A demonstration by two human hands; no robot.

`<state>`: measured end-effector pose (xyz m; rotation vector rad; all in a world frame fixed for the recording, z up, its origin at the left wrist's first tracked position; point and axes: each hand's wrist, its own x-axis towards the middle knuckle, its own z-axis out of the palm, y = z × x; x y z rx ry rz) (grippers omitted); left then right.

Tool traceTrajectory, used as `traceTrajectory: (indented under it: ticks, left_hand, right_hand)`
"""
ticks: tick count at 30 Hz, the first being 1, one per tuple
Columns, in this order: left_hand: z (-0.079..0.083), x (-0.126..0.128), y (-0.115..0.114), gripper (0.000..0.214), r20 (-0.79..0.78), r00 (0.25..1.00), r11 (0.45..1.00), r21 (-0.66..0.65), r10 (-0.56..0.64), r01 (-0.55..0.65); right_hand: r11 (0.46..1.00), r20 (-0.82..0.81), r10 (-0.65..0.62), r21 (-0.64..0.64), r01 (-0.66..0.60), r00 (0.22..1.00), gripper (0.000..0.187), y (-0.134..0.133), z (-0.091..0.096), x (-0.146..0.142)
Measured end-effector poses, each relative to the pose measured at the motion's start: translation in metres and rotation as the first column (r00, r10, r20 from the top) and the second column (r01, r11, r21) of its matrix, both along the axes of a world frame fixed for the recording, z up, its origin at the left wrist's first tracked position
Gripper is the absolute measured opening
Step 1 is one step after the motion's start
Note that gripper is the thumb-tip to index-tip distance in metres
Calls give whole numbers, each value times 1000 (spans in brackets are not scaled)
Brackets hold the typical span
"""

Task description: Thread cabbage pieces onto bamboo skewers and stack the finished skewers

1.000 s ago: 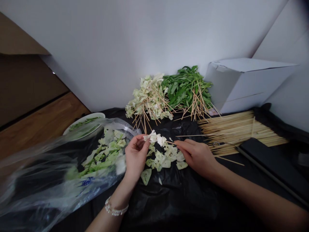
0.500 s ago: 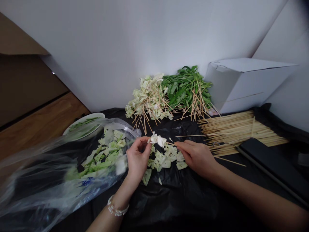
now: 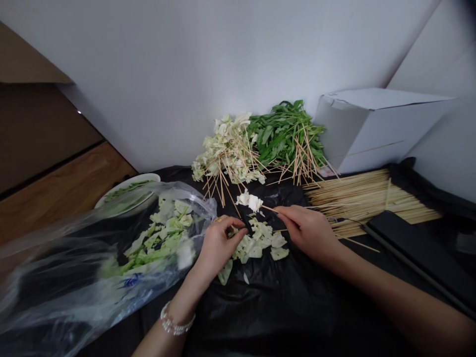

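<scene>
My right hand [image 3: 307,230] is closed around a bamboo skewer [image 3: 269,208], held out to the left above the black plastic sheet. Pale cabbage pieces [image 3: 250,201] are threaded on the skewer's far end. My left hand [image 3: 221,243], with a beaded bracelet on its wrist, hovers at the left side of a small pile of torn cabbage leaves [image 3: 256,243]. Its thumb and forefinger are bent towards each other with a small gap, and nothing shows held between them.
A clear plastic bag [image 3: 148,282] of cabbage lies left, before a white plate [image 3: 156,177] of greens. Skewered cabbage [image 3: 223,144] and skewered leafy greens [image 3: 282,129] lie by the wall. Loose skewers [image 3: 364,196], a dark flat case [image 3: 409,253] and a white box [image 3: 383,124] are right.
My left hand has let go of the cabbage on the skewer and moved down to the leaf pile. My right hand has shifted slightly right, lifting the skewer's loaded end.
</scene>
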<state>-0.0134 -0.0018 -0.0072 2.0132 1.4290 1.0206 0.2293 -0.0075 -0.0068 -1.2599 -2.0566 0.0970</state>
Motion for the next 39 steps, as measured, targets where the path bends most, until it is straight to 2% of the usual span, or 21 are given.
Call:
traceTrajectory:
  ticks: [2, 4, 7, 10, 13, 16, 18, 23, 29, 33, 36, 39]
  left_hand:
    - [3, -1, -2, 12, -208, 977, 997, 45, -50, 60]
    - [6, -1, -4, 12, -333, 939, 992, 57, -84, 109]
    - [7, -1, -5, 11, -357, 927, 989, 47, -116, 142]
    - [5, -3, -3, 12, -214, 974, 996, 27, -77, 84]
    - [5, -3, 1, 17, 63, 996, 996, -64, 66, -62]
    - [8, -1, 3, 27, 414, 897, 973, -223, 154, -64]
    - [11, 0, 4, 34, 551, 811, 949, -316, 198, -17]
    - [11, 0, 2, 32, 652, 701, 903, -429, 289, 27]
    - [9, 0, 3, 22, 680, 662, 915, -402, 316, -24]
    - [12, 1, 3, 23, 742, 576, 899, -438, 343, 28]
    - [15, 5, 0, 28, 786, 468, 835, -526, 404, 161]
    - [17, 10, -5, 31, 778, 441, 745, -597, 447, 297]
  right_hand:
    - [1000, -7, 1, -4, -1, 1000, 30, 0, -1, 0]
    - [1000, -7, 3, -16, -3, 1000, 30, 0, -1, 0]
    - [1000, -6, 2, -29, -3, 1000, 30, 0, 0, -1]
    - [1000, -14, 1, -24, -2, 1000, 30, -1, 0, -2]
    - [1000, -23, 8, -19, -8, 1000, 29, -1, 0, -2]
    - [1000, -34, 20, -11, -21, 999, 29, -1, -1, -2]
    - [999, -40, 33, -5, -34, 999, 28, -1, -1, -2]
    - [999, -57, 49, 13, -48, 997, 26, 0, -3, -3]
    - [998, -95, 61, 17, -60, 994, 25, 0, -3, -3]
    - [996, -142, 85, 23, -83, 986, 24, 0, -1, -5]
    - [995, -206, 98, 16, -97, 974, 21, -1, 1, -8]
    - [993, -268, 103, -30, -116, 958, 16, -3, 3, -12]
